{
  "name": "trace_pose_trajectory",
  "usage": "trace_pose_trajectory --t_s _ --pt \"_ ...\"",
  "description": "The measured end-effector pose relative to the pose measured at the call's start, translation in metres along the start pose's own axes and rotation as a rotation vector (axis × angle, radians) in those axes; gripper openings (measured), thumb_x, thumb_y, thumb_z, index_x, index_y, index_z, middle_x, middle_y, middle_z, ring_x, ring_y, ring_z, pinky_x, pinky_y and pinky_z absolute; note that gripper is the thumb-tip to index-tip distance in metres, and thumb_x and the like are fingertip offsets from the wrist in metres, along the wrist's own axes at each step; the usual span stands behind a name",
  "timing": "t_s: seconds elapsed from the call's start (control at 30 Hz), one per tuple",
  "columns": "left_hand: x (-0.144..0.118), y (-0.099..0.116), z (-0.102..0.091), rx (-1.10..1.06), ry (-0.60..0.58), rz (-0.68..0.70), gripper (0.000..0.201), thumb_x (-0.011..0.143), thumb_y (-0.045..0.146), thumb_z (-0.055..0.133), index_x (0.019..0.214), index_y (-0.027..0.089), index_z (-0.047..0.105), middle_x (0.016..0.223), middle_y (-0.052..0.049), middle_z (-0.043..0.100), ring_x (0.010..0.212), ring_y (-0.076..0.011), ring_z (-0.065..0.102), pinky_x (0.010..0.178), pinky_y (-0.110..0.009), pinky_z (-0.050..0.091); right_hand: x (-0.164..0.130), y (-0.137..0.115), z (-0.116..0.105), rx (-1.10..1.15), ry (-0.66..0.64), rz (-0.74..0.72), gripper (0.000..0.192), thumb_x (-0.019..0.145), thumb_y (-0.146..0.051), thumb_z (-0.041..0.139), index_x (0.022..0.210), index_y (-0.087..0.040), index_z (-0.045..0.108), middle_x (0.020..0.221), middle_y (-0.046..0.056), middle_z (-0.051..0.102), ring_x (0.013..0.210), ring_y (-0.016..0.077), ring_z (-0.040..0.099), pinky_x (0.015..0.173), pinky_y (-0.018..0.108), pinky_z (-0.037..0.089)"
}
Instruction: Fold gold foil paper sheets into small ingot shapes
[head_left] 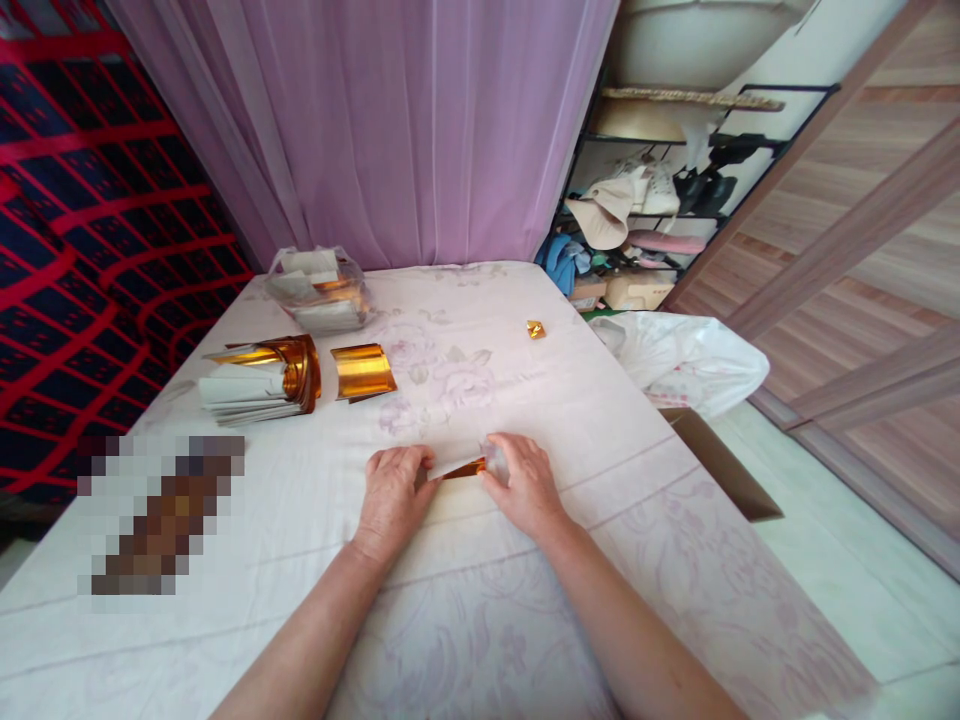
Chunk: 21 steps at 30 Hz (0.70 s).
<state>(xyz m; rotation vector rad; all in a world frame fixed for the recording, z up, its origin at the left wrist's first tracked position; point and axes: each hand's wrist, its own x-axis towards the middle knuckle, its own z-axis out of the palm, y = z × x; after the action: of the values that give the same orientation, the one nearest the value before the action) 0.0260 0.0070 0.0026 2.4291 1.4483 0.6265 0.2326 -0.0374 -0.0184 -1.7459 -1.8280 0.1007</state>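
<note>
1. A small sheet of gold foil paper was pinched between the left hand and the right hand, both closed on its ends, low on the cloth-covered surface.
2. The sheet looked thin; a tear or a crooked crease was judged likely if the two hands were pulled unevenly.
3. A loose gold sheet and a stack of gold-edged papers lay at about ten o'clock, well apart from the hands; a small folded gold piece lay at one o'clock.
4. The surface's right edge was near at three o'clock, with a white plastic bag beyond it; a sheet could slip off there.
5. Open cloth was left at twelve o'clock.
</note>
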Motion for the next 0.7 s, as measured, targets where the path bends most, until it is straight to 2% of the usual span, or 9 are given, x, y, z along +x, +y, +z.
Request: trace_pose_trajectory --t_s 0.17,0.27,0.37,0.53,0.7 --pt "0.0004 -0.0038 0.0012 -0.045 -0.013 -0.001 0.016 0.077 0.015 0.059 0.088 0.024 0.066 0.088 -0.002 0.071 0.09 -0.0231 0.062 0.087 -0.041 0.042 -0.0003 -0.0001 -0.0037 0.029 -0.017 -0.068 0.016 0.082 -0.018 0.062 0.097 -0.022 0.063 0.107 0.004 0.068 0.101 0.0217 0.058 0.088 0.035 0.04" --pt "0.0006 -0.0043 0.0007 -0.062 -0.001 -0.007 0.018 0.076 0.012 0.058 0.085 0.025 0.066 0.09 -0.002 0.071 0.092 -0.0227 0.062 0.087 -0.04 0.042 -0.0004 -0.0008 -0.0049 0.05 -0.017 -0.074 0.011 0.082 -0.018 0.061 0.093 -0.023 0.063 0.103 0.004 0.069 0.099 0.022 0.059 0.085 0.034 0.04" --pt "0.0004 -0.0038 0.0005 -0.078 0.007 0.01 0.02 0.075 0.01 0.057 0.086 0.024 0.065 0.091 -0.002 0.071 0.094 -0.0224 0.062 0.088 -0.041 0.041 -0.0006 -0.0024 -0.0052 0.066 -0.016 -0.058 0.013 0.082 -0.016 0.06 0.093 -0.023 0.063 0.102 0.005 0.069 0.098 0.0225 0.058 0.085 0.035 0.04" --pt "-0.0003 -0.0023 0.0 -0.083 0.013 0.059 0.019 0.075 0.008 0.056 0.084 0.024 0.064 0.081 0.001 0.07 0.086 -0.0208 0.062 0.089 -0.04 0.04 -0.0011 -0.0017 -0.0036 0.072 -0.01 -0.077 0.028 0.081 -0.015 0.061 0.108 -0.022 0.064 0.11 0.007 0.066 0.105 0.0234 0.056 0.09 0.038 0.041" --pt "-0.0003 -0.006 0.002 -0.15 0.041 0.051 0.019 0.076 0.011 0.059 0.09 0.024 0.064 0.081 0.001 0.07 0.084 -0.0195 0.062 0.088 -0.037 0.042 0.0003 0.0028 -0.0033 0.155 0.04 -0.112 0.019 0.079 -0.011 0.056 0.085 -0.024 0.069 0.108 0.005 0.067 0.103 0.0213 0.058 0.088 0.036 0.043"
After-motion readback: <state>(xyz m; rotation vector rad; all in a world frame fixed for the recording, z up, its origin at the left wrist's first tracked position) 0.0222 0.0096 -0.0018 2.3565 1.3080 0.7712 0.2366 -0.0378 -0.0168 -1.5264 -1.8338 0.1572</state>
